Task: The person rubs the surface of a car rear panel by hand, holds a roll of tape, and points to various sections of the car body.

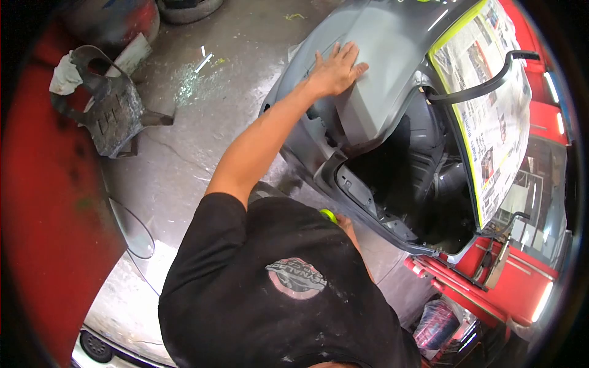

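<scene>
My left hand [336,70] lies palm down on the grey rear panel [368,92] of a car body, its fingers spread and nothing held. Low beside my torso is my right hand [345,224], partly hidden by my black shirt. Its fingers are closed on a bright yellow-green object [329,215], of which only a curved edge shows. Right of the panel gapes the dark rear opening [423,178] of the car. Printed paper [491,104], edged with yellow-green tape, covers the glass.
A curved black hinge arm [485,89] juts over the opening. To the left stands a worn dark metal stand [113,119] with a white cloth [65,75], beside a red panel [49,202]. Red metal framework [457,288] is at the lower right. A tyre [190,11] lies at the top.
</scene>
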Motion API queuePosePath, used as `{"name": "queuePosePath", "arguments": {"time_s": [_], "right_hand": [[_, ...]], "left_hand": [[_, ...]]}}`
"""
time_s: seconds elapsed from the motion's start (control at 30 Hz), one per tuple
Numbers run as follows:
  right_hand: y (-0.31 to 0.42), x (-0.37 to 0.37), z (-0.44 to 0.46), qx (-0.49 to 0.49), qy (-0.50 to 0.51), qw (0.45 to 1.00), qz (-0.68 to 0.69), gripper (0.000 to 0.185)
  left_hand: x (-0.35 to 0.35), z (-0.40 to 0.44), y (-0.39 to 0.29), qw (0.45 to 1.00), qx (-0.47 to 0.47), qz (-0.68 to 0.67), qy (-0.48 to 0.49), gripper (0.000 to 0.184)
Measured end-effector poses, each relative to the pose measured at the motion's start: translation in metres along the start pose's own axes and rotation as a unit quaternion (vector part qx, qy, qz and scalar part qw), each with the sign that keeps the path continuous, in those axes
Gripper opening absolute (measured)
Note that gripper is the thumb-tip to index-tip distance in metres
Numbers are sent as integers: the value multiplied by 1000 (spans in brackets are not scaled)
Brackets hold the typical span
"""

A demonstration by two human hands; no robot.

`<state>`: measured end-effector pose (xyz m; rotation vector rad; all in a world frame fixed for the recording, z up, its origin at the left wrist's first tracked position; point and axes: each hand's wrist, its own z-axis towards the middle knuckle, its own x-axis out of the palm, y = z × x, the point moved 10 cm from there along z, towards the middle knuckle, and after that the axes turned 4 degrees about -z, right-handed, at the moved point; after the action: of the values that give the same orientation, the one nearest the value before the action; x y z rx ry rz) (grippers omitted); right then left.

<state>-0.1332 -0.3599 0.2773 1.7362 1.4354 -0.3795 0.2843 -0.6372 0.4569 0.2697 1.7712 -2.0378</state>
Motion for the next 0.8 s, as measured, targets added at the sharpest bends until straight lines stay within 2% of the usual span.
{"name": "queuePosePath", "arguments": {"time_s": [0.17,0.27,0.37,0.53,0.8], "right_hand": [[16,-6,-11,32,-15,993,115,31],[-22,17,0,25,3,997,71,31],[-28,22,4,26,22,999,19,31],[28,-2,-1,-6,10,1000,1,29],[27,-3,10,10,31,999,27,30]], "left_hand": [[4,38,14,999,-15,-16,44,79],[3,32,15,999,-14,-18,34,80],[0,14,12,1000,-7,-16,6,79],[0,-21,9,999,14,-16,-38,78],[2,-63,-4,999,10,-10,-51,81]]}}
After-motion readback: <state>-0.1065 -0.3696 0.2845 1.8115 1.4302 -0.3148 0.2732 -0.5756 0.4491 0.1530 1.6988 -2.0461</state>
